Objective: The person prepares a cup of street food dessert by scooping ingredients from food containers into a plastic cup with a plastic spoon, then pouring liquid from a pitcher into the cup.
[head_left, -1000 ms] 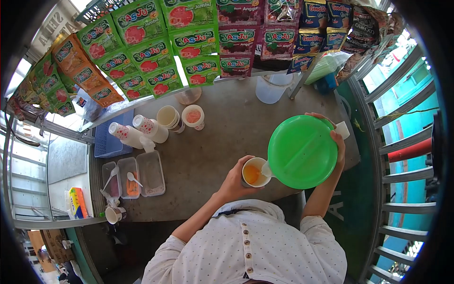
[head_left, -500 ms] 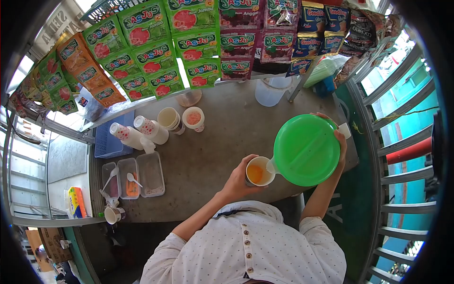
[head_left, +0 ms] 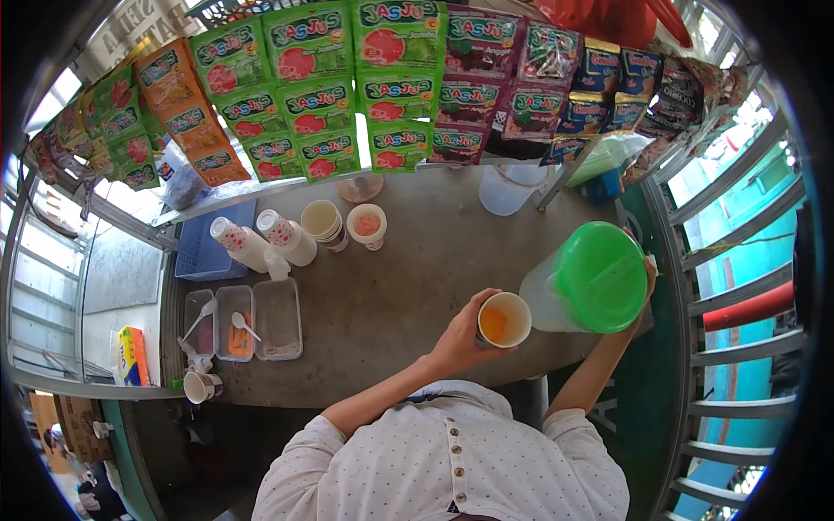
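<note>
My left hand [head_left: 460, 340] is wrapped round a paper cup [head_left: 518, 313] with orange stuff at its bottom. To its right, my right hand [head_left: 651, 276] grips the far side of a translucent pitcher [head_left: 542, 297] with a green lid [head_left: 601, 276]. Most of that hand is hidden behind the lid. Pitcher and cup stand apart, with a narrow gap between them. Whether the pitcher rests on the table cannot be told.
On the left are stacked cups [head_left: 321, 221], a cup with pinkish contents [head_left: 367, 226], clear tubs [head_left: 278, 321] with spoons in two, and a blue basket [head_left: 204, 252]. Drink sachets [head_left: 395, 87] hang across the top. A clear bucket [head_left: 506, 191] stands at the back.
The pitcher has drawn away from the cup's rim to the right and is tilted differently, showing more of its body. The cup has shifted slightly right. The camera view has moved a little.
</note>
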`<state>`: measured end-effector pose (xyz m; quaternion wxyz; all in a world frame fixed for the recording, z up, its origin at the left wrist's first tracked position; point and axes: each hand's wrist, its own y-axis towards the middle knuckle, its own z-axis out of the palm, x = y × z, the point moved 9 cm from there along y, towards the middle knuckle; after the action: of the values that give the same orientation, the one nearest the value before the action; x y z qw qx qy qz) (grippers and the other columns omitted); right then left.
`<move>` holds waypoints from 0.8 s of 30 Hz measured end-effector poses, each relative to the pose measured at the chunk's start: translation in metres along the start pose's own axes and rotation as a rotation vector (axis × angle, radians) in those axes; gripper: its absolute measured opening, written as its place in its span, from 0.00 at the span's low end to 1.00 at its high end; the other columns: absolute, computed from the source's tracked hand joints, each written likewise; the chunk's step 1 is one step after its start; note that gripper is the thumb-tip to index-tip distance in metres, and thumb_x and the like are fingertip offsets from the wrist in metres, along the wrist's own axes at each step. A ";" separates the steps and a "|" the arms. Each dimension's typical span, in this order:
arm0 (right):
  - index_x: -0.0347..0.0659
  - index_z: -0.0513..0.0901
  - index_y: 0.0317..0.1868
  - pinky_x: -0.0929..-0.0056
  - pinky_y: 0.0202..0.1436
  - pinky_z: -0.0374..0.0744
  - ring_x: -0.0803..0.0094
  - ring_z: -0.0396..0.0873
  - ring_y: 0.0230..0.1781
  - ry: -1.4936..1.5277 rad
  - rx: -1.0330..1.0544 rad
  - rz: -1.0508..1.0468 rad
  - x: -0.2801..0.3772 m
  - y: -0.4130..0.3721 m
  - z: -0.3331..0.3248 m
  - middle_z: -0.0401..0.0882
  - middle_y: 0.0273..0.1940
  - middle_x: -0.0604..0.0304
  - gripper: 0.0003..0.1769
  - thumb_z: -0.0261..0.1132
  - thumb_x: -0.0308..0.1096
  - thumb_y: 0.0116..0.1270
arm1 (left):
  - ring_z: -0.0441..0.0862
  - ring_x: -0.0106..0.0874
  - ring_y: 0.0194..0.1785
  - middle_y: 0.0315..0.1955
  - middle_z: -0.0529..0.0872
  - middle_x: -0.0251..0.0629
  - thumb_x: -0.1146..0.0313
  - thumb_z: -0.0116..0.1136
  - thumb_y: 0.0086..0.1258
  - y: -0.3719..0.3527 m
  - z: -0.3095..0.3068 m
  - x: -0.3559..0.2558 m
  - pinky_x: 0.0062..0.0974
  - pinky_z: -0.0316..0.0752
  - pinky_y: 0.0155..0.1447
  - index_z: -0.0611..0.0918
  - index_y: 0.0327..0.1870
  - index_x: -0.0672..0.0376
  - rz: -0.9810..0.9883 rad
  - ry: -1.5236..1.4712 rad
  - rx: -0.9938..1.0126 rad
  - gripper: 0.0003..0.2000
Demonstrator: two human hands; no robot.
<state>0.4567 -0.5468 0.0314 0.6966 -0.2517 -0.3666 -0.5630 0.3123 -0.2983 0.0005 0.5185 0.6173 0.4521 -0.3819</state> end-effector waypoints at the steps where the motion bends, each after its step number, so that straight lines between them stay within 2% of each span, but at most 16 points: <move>1: 0.32 0.65 0.66 0.66 0.57 0.75 0.65 0.76 0.52 0.012 -0.049 -0.031 0.004 0.003 -0.015 0.76 0.54 0.52 0.33 0.49 0.49 0.68 | 0.75 0.42 0.57 0.56 0.74 0.46 0.64 0.76 0.48 -0.002 0.000 0.003 0.33 0.71 0.60 0.62 0.64 0.60 -0.013 -0.010 0.002 0.42; 8: 0.34 0.58 0.70 0.62 0.65 0.68 0.67 0.69 0.61 0.304 0.391 -0.050 -0.002 0.000 -0.005 0.68 0.63 0.53 0.36 0.47 0.51 0.71 | 0.75 0.42 0.57 0.55 0.74 0.47 0.63 0.75 0.50 -0.036 -0.039 0.026 0.34 0.70 0.60 0.63 0.63 0.58 -0.149 0.054 -0.111 0.40; 11: 0.39 0.62 0.68 0.57 0.71 0.60 0.61 0.63 0.67 -0.072 0.429 -0.066 0.001 -0.004 -0.003 0.63 0.68 0.54 0.35 0.49 0.54 0.70 | 0.76 0.42 0.56 0.53 0.76 0.47 0.64 0.75 0.50 -0.061 -0.066 0.032 0.33 0.71 0.59 0.64 0.62 0.58 -0.198 0.074 -0.201 0.39; 12: 0.39 0.62 0.68 0.57 0.71 0.60 0.61 0.63 0.67 -0.073 0.442 -0.053 0.000 -0.002 -0.003 0.63 0.68 0.54 0.35 0.49 0.54 0.70 | 0.77 0.40 0.56 0.53 0.76 0.46 0.64 0.75 0.50 -0.071 -0.077 0.034 0.32 0.71 0.60 0.64 0.62 0.58 -0.229 0.077 -0.259 0.39; 16: 0.37 0.62 0.68 0.59 0.70 0.62 0.63 0.64 0.66 -0.106 0.266 -0.051 0.005 0.016 -0.027 0.63 0.67 0.52 0.35 0.50 0.53 0.70 | 0.77 0.37 0.56 0.51 0.78 0.44 0.64 0.75 0.49 -0.102 -0.110 0.037 0.30 0.71 0.59 0.64 0.62 0.59 -0.298 0.100 -0.404 0.40; 21: 0.34 0.61 0.68 0.61 0.69 0.65 0.66 0.64 0.66 -0.142 0.069 -0.066 0.011 0.032 -0.065 0.63 0.67 0.50 0.35 0.51 0.52 0.71 | 0.78 0.38 0.55 0.51 0.78 0.45 0.64 0.75 0.49 -0.120 -0.139 0.023 0.31 0.72 0.59 0.64 0.62 0.58 -0.292 0.126 -0.421 0.40; 24: 0.33 0.65 0.64 0.60 0.66 0.67 0.63 0.68 0.61 -0.381 -0.306 -0.197 0.016 0.020 -0.118 0.68 0.61 0.48 0.33 0.52 0.51 0.70 | 0.78 0.39 0.54 0.50 0.79 0.45 0.64 0.75 0.49 -0.138 -0.164 0.008 0.31 0.72 0.58 0.64 0.62 0.58 -0.243 0.186 -0.435 0.39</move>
<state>0.5044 -0.6415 -0.0257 0.5108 -0.4187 -0.4246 -0.6193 0.1838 -0.1279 -0.0195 0.5455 0.4649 0.6400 -0.2769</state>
